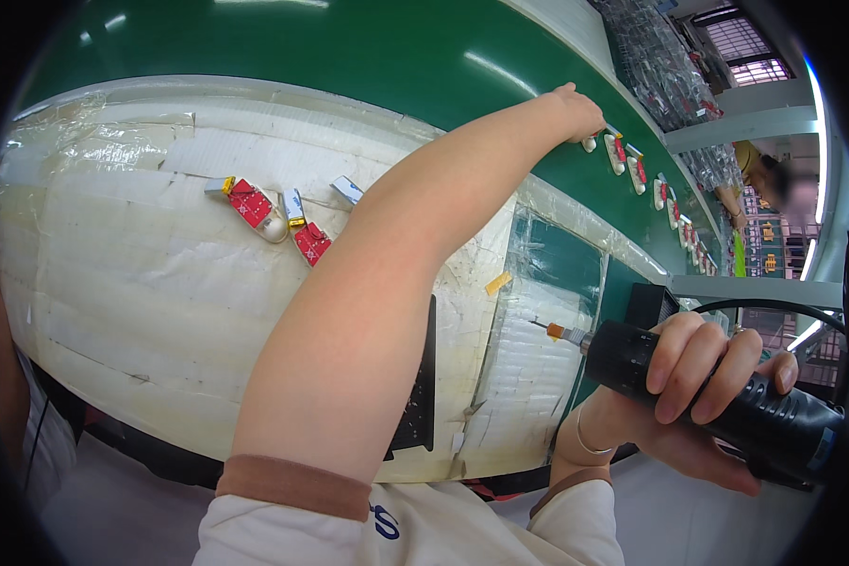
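My left arm stretches across the bench to the far right, with my left hand over the green belt. Its fingers are mostly hidden, so its grip does not show. Just below it is a white rounded end of a small part, beside a row of small white housings with red boards. My right hand is wrapped round a black electric screwdriver, whose bit points left. Left of my forearm on the bench lie a red circuit board assembly and a second red board, partly covered by my arm.
The tape-covered white bench borders the green belt. A silver battery-like piece and a yellow scrap lie on it. A black tray sits partly behind my left arm. Another person is at the far right.
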Demonstrator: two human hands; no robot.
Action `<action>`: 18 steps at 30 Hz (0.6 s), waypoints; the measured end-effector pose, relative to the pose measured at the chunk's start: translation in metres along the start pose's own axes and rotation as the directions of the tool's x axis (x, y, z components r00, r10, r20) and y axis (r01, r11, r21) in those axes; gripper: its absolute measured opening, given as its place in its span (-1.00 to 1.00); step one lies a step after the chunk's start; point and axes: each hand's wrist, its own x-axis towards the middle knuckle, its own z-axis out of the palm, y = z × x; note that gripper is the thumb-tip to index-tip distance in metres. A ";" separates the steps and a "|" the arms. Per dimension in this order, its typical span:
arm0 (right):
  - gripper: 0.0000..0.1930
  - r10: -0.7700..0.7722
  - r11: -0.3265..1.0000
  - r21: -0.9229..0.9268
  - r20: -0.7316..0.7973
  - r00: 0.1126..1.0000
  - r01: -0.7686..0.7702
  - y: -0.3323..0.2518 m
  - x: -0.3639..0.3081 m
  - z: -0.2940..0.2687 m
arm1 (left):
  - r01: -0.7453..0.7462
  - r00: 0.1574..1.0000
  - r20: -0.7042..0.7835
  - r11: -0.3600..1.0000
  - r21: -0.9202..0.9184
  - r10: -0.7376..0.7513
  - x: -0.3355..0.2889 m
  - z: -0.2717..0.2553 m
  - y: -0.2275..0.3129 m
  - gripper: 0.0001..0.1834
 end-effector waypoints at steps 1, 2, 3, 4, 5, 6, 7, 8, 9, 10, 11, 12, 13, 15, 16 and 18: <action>-0.31 -0.004 1.000 -0.009 -0.003 1.000 0.004 -0.002 0.000 -0.002 | -0.008 1.000 0.007 1.000 0.007 0.008 -0.002 -0.004 0.000 -0.72; -0.31 -0.012 1.000 -0.007 -0.014 1.000 0.012 -0.003 0.001 -0.004 | -0.042 0.999 0.010 0.999 0.027 0.041 -0.004 -0.009 -0.002 -0.75; -0.29 -0.006 1.000 -0.014 -0.016 1.000 0.005 -0.004 0.000 -0.007 | -0.081 0.997 0.013 0.996 0.045 0.080 -0.014 -0.019 0.000 -0.74; -0.27 0.002 1.000 -0.018 -0.017 1.000 -0.002 -0.005 -0.001 -0.009 | -0.146 0.989 -0.008 0.987 -0.075 0.145 -0.032 -0.029 -0.001 -0.67; -0.27 -0.004 1.000 0.005 -0.024 1.000 0.005 -0.001 -0.002 -0.008 | -0.164 0.985 0.033 0.978 -0.127 0.170 -0.059 -0.044 -0.003 -0.66; -0.25 -0.009 1.000 0.008 -0.031 0.999 0.009 0.002 -0.003 -0.007 | -0.192 0.977 0.062 0.965 -0.182 0.206 -0.086 -0.056 0.002 -0.65; -0.24 -0.011 1.000 0.003 -0.042 0.999 0.011 0.005 -0.003 -0.007 | -0.273 0.962 -0.077 0.927 -0.258 0.263 -0.115 -0.062 0.007 -0.66; -0.20 0.009 0.999 0.032 -0.007 1.000 -0.009 0.007 -0.003 -0.011 | -0.224 0.973 -0.024 0.910 -0.349 0.230 -0.140 -0.069 0.017 -0.70; -0.20 0.005 0.999 0.039 -0.012 1.000 -0.004 0.012 -0.003 -0.011 | -0.193 0.978 -0.009 0.898 -0.396 0.207 -0.168 -0.073 0.025 -0.75; -0.18 0.018 0.999 0.030 -0.001 1.000 -0.018 0.016 -0.003 -0.010 | -0.125 0.978 0.105 0.908 -0.400 0.181 -0.190 -0.075 0.034 -0.79; -0.15 0.034 0.999 0.027 0.013 0.999 -0.035 0.022 -0.003 -0.009 | -0.190 0.977 0.028 0.917 -0.350 0.213 -0.213 -0.071 0.038 -0.81; -0.11 0.039 0.999 0.016 0.025 0.999 -0.039 0.025 -0.001 -0.009 | -0.144 0.986 0.026 0.920 -0.365 0.165 -0.226 -0.064 0.046 -0.81; -0.08 0.039 0.998 0.050 0.052 0.998 -0.042 0.033 0.001 -0.004 | -0.133 0.987 0.032 0.922 -0.363 0.155 -0.239 -0.058 0.047 -0.81; -0.06 0.035 0.995 0.092 0.070 0.997 -0.041 0.055 -0.003 -0.006 | -0.107 0.991 -0.124 0.884 -0.456 0.056 -0.255 -0.052 0.046 -0.81; -0.06 0.039 0.995 0.086 0.077 0.996 -0.046 0.061 -0.004 -0.007 | -0.070 0.996 -0.086 0.864 -0.498 0.032 -0.254 -0.055 0.046 -0.81; 0.09 0.089 0.994 0.070 -0.018 0.996 -0.088 0.070 -0.008 -0.008 | -0.052 0.997 -0.074 0.842 -0.537 0.015 -0.252 -0.055 0.046 -0.83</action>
